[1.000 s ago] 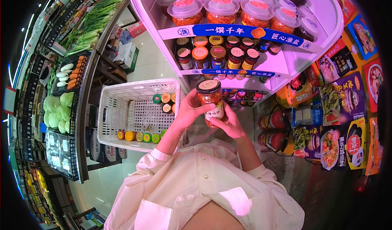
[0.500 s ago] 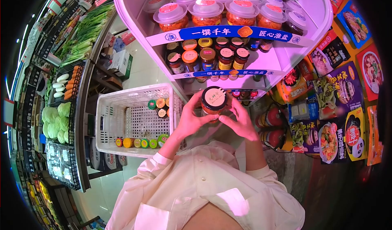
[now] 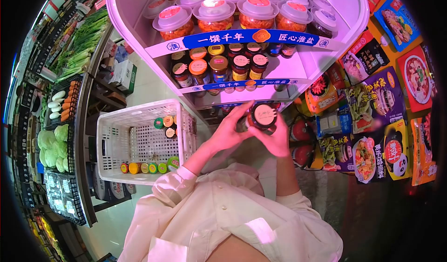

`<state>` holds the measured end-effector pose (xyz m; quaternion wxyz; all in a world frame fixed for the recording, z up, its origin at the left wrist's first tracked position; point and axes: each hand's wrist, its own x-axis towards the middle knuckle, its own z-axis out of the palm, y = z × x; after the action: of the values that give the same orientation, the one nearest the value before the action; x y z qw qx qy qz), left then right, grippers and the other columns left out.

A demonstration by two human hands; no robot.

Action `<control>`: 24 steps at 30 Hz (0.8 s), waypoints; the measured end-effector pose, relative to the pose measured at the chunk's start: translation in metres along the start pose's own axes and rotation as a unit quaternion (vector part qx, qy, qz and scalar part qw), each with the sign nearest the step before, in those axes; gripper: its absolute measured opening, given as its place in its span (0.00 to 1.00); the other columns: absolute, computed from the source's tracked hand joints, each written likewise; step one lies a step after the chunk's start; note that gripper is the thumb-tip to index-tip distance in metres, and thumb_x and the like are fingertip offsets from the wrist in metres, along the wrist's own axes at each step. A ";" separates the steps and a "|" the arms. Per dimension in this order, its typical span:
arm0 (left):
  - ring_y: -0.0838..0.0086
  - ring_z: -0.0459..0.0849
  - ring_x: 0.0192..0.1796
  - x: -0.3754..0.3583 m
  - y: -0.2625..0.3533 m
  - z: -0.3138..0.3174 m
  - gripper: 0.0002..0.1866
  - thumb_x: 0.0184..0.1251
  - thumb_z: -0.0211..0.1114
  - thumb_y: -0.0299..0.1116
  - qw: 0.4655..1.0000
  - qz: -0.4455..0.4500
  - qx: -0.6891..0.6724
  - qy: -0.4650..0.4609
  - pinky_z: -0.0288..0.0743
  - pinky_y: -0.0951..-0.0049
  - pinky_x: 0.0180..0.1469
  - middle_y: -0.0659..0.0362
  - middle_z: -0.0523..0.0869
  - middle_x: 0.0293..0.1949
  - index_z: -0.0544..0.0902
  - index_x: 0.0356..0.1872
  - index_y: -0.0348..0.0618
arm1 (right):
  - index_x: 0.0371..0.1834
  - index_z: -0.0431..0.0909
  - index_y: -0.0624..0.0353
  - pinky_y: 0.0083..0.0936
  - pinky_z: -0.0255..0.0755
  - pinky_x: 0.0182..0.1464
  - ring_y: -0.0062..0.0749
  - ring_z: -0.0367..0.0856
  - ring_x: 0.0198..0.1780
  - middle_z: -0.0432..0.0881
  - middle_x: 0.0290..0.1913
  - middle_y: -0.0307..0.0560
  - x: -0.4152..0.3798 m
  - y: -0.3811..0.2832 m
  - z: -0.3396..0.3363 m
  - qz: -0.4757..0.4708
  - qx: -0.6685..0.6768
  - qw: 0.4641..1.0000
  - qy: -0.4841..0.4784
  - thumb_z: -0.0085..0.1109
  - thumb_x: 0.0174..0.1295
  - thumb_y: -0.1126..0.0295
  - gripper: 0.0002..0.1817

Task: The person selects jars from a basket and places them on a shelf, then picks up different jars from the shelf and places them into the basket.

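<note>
A glass jar [image 3: 264,116] with a black lid and pale round label is held in front of my torso, its lid tilted up toward me. My right hand [image 3: 275,138] grips its near right side, thumb across the front. My left hand [image 3: 229,131] cups the left side, with fingers reaching behind the jar and thumb at its lower edge. Dark red contents show through the glass beside the left thumb. Just beyond my hands stands a white shelf unit [image 3: 144,31] with similar lidded jars [image 3: 240,65] on its middle shelf.
At left, a white plastic crate [image 3: 135,115] holds several small jars along its near side and far right corner. Clear-lidded tubs [image 3: 214,15] of red food fill the upper shelf. Packaged foods [image 3: 372,99] hang at right. A vegetable stand [image 3: 58,145] lines the far left.
The jar and both hands have shifted right relative to my body. The jar now sits more in my right hand, and the view has turned slightly, moving shelf and crate left.
</note>
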<state>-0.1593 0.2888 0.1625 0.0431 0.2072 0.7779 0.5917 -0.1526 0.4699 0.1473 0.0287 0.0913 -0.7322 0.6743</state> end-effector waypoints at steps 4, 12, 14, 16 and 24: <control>0.67 0.74 0.62 0.003 -0.001 0.016 0.39 0.57 0.71 0.25 0.998 -0.028 0.010 0.050 0.69 0.66 0.64 0.55 0.72 0.62 0.64 0.71 0.47 | 0.51 0.74 0.63 0.25 0.74 0.48 0.27 0.80 0.48 0.80 0.47 0.45 0.039 0.017 -0.026 -0.058 -0.074 0.985 0.142 0.77 0.46 0.66 0.29; 0.69 0.78 0.59 -0.019 -0.027 0.021 0.33 0.60 0.69 0.24 0.995 -0.095 -0.014 0.026 0.70 0.66 0.64 0.57 0.78 0.56 0.69 0.68 0.49 | 0.52 0.75 0.65 0.36 0.72 0.54 0.44 0.78 0.51 0.79 0.49 0.53 0.151 0.058 -0.074 -0.090 -0.237 0.922 0.292 0.79 0.41 0.58 0.36; 0.69 0.78 0.58 -0.024 -0.031 0.018 0.32 0.60 0.69 0.24 0.993 -0.115 -0.020 0.031 0.71 0.66 0.63 0.57 0.79 0.54 0.69 0.67 0.48 | 0.53 0.75 0.64 0.38 0.71 0.55 0.47 0.78 0.52 0.79 0.48 0.54 0.179 0.077 -0.079 -0.092 -0.218 0.928 0.289 0.79 0.40 0.56 0.37; 0.69 0.78 0.58 -0.030 -0.032 0.015 0.32 0.60 0.69 0.24 0.990 -0.136 -0.025 0.038 0.71 0.66 0.63 0.57 0.80 0.54 0.70 0.67 0.47 | 0.53 0.75 0.63 0.39 0.71 0.56 0.47 0.78 0.52 0.79 0.49 0.55 0.198 0.090 -0.079 -0.078 -0.227 0.930 0.278 0.79 0.39 0.55 0.38; 0.68 0.80 0.57 -0.045 -0.040 0.007 0.30 0.62 0.67 0.25 0.977 -0.190 -0.050 0.087 0.73 0.67 0.60 0.55 0.81 0.54 0.70 0.66 0.46 | 0.56 0.74 0.62 0.39 0.71 0.58 0.50 0.78 0.55 0.80 0.52 0.57 0.243 0.147 -0.069 -0.038 -0.220 0.943 0.247 0.79 0.38 0.54 0.41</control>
<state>-0.1268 0.2697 0.1147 0.0966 0.0010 0.7732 0.6268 -0.4222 0.5257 0.0496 0.2537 -0.0595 -0.8282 0.4962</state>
